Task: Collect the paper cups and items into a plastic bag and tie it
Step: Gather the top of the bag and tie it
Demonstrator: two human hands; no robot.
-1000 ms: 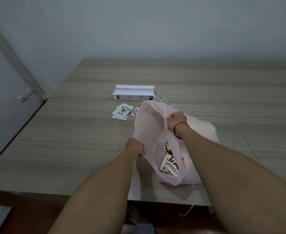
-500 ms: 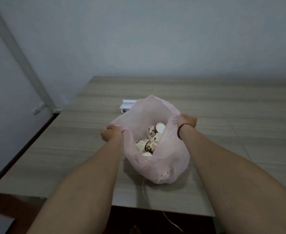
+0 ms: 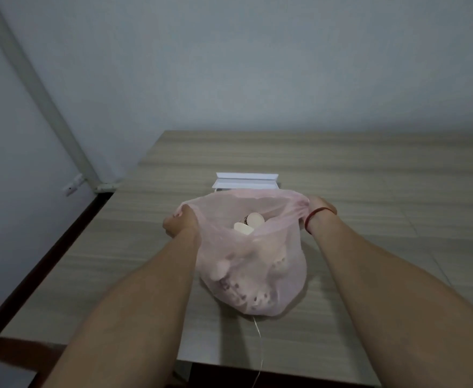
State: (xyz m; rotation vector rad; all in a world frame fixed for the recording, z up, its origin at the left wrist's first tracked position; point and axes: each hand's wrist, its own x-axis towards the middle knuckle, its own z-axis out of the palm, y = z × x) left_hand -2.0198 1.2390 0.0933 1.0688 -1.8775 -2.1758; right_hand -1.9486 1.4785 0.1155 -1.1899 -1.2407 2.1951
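A thin pink plastic bag [image 3: 253, 275] stands bulging on the wooden table [image 3: 369, 177] in front of me. Several paper cups [image 3: 248, 224] with brown spots fill it, two pale rims showing through the open mouth, others dimly visible through the film. My left hand [image 3: 178, 223] grips the left side of the bag's rim. My right hand [image 3: 317, 210], with a red string at the wrist, grips the right side. The two hands hold the mouth stretched wide between them.
A white power strip box [image 3: 246, 181] lies just behind the bag. A thin white cord [image 3: 259, 340] trails from under the bag over the near table edge. The wall is close behind, with a pale pipe [image 3: 42, 91] and a dark floor gap to the left.
The bag went from lying on its side to standing upright, and both hands have moved apart along the rim, stretching the mouth wider. The view has tilted upward; the paper packets are hidden.
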